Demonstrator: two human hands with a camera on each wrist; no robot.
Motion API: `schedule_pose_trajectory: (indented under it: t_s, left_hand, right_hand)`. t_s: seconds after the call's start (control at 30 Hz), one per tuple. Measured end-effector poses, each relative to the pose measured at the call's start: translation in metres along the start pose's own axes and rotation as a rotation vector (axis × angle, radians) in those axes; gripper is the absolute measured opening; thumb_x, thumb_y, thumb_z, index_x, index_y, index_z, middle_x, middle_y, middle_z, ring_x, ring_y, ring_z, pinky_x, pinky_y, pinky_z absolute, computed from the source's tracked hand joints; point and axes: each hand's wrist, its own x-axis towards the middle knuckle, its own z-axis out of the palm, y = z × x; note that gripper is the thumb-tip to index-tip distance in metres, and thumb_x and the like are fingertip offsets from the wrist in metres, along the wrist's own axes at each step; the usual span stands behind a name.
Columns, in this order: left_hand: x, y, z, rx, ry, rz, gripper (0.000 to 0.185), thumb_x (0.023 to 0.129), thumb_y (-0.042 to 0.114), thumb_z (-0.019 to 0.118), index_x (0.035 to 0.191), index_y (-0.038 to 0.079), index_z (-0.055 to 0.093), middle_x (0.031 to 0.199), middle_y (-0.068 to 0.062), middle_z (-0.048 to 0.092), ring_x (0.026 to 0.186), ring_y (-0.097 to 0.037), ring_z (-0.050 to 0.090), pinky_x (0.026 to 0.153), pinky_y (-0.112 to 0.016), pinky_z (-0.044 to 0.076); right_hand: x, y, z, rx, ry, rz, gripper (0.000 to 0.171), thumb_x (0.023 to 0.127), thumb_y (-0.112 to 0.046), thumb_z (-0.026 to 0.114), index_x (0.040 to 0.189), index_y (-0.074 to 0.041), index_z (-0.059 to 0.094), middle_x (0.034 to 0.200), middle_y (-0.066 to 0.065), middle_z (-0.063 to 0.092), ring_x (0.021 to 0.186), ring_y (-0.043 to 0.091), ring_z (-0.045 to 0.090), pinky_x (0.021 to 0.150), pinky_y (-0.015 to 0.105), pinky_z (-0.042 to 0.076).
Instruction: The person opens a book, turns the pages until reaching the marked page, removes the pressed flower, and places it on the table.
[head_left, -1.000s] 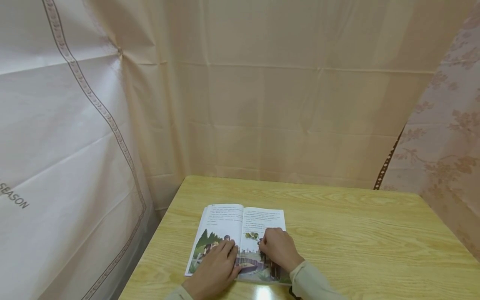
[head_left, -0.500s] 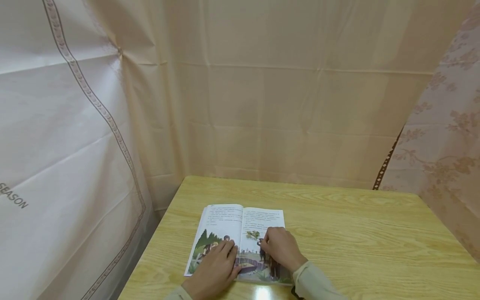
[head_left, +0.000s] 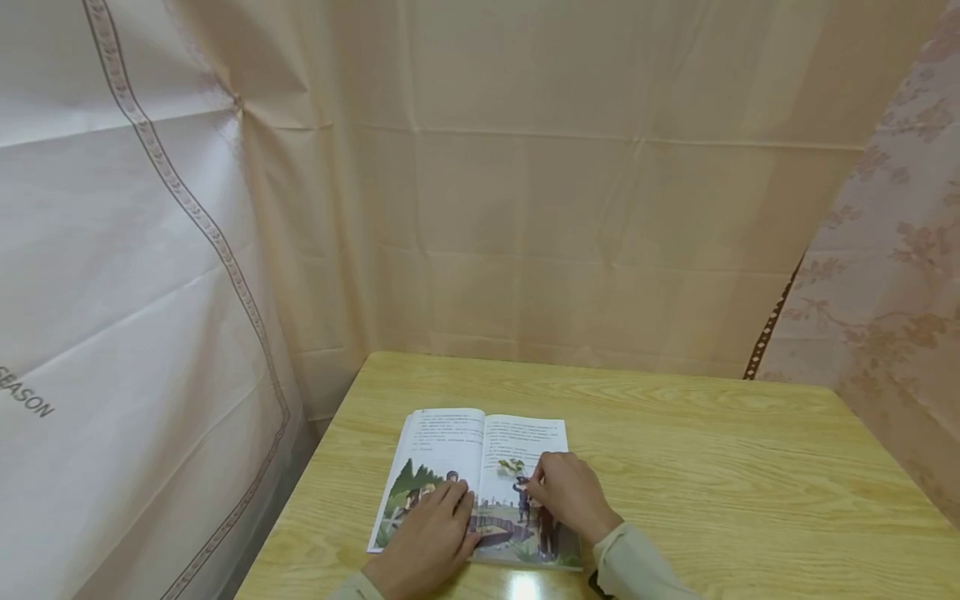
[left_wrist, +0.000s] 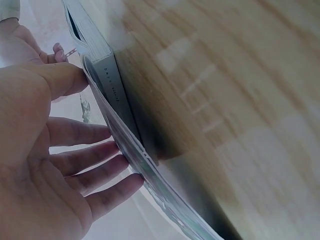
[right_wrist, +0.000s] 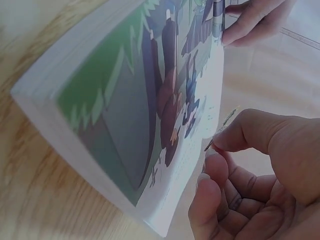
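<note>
Your left hand (head_left: pixel 427 542) lies flat, fingers (left_wrist: pixel 95 165) straight, on the open book (head_left: pixel 450 450) on the bench (head_left: pixel 712 467); your right hand (head_left: pixel 572 496) rests on the right page, fingers (right_wrist: pixel 215 180) curled, thumb and forefinger pinched together.

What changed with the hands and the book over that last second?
The right hand slid slightly rightward across the right page, its thumb and forefinger pinching something small, perhaps the page edge. The left hand stayed flat on the left page; the book stayed open on the table.

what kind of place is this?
Probably a makeshift recording booth: a small wooden table boxed in by hung plastic tablecloths and a floral curtain. Only an open picture book lies on it.
</note>
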Motion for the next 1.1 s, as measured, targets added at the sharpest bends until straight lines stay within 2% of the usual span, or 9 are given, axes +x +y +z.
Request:
schedule_pose_trajectory:
  t_s: [0.33, 0.7, 0.83, 0.97, 1.1]
  left_hand:
    - [-0.001, 0.000, 0.000, 0.010, -0.012, -0.003, 0.049, 0.104, 0.039, 0.058, 0.130, -0.001, 0.067, 0.132, -0.015, 0.063, 0.127, -0.030, 0.057, 0.108, -0.042, 0.047]
    - [0.000, 0.000, 0.000, -0.006, -0.041, -0.008, 0.049, 0.105, 0.039, 0.056, 0.132, -0.001, 0.066, 0.135, -0.015, 0.061, 0.128, -0.031, 0.056, 0.108, -0.043, 0.047]
    - [0.000, -0.001, 0.000, -0.016, -0.026, -0.007, 0.049, 0.105, 0.039, 0.057, 0.131, -0.001, 0.067, 0.133, -0.015, 0.062, 0.127, -0.030, 0.056, 0.108, -0.044, 0.047]
    - [0.000, -0.002, 0.000, -0.028, -0.011, -0.004, 0.049, 0.105, 0.040, 0.056, 0.131, 0.000, 0.067, 0.131, -0.014, 0.061, 0.126, -0.030, 0.056, 0.107, -0.045, 0.047]
    - [-0.001, -0.004, 0.000, -0.049, -0.029, -0.008, 0.051, 0.106, 0.043, 0.053, 0.133, 0.001, 0.065, 0.134, -0.013, 0.059, 0.128, -0.031, 0.053, 0.108, -0.048, 0.046]
  right_hand:
    - [-0.004, 0.007, -0.006, -0.011, 0.021, 0.016, 0.016, 0.076, -0.006, 0.070, 0.069, -0.018, 0.063, 0.068, -0.009, 0.060, 0.061, 0.010, 0.054, 0.056, 0.033, 0.049]
    - [-0.006, 0.011, -0.012, 0.027, -0.003, 0.055, 0.018, 0.079, -0.008, 0.072, 0.068, -0.019, 0.062, 0.068, -0.009, 0.060, 0.060, 0.009, 0.050, 0.052, 0.030, 0.044]
    - [-0.007, 0.013, -0.015, 0.020, 0.001, 0.058, 0.018, 0.079, -0.008, 0.072, 0.069, -0.019, 0.063, 0.070, -0.009, 0.062, 0.060, 0.009, 0.049, 0.052, 0.029, 0.043]
    - [-0.008, 0.016, -0.017, 0.002, 0.015, 0.052, 0.017, 0.078, -0.006, 0.071, 0.069, -0.018, 0.063, 0.071, -0.008, 0.063, 0.062, 0.010, 0.052, 0.054, 0.031, 0.046]
    - [-0.010, 0.017, -0.021, -0.004, 0.024, 0.047, 0.016, 0.077, -0.004, 0.069, 0.070, -0.016, 0.063, 0.072, -0.007, 0.063, 0.064, 0.010, 0.054, 0.058, 0.033, 0.050]
